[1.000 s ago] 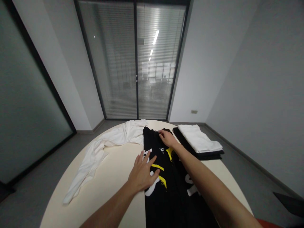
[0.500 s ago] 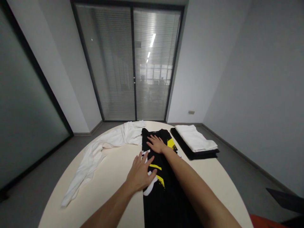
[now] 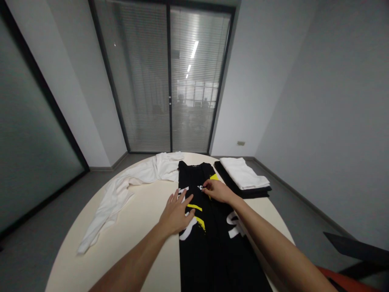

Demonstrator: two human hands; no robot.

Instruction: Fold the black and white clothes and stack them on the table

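Note:
A black T-shirt (image 3: 197,255) with white and yellow print lies lengthwise on the table, its collar at the far end. Its left edge runs straight, and part of the print is cut off there. My left hand (image 3: 176,213) rests on the left side of the shirt, fingers spread and flat over the print. Farther up, my right hand (image 3: 219,190) has its thumb and fingertips pinched together at the shirt's upper right part, beside the yellow patch. The fabric between those fingertips is mostly hidden.
The round pale table (image 3: 148,207) carries a crumpled white garment (image 3: 121,190) along its left side. At the right back, a folded white cloth (image 3: 243,172) sits on folded black cloth (image 3: 255,194). A chair with a red seat (image 3: 331,275) stands at the lower right.
My right hand has moved off the shirt's upper middle to the right and closed from flat to a pinch. More white print shows at the right. My left hand stays flat.

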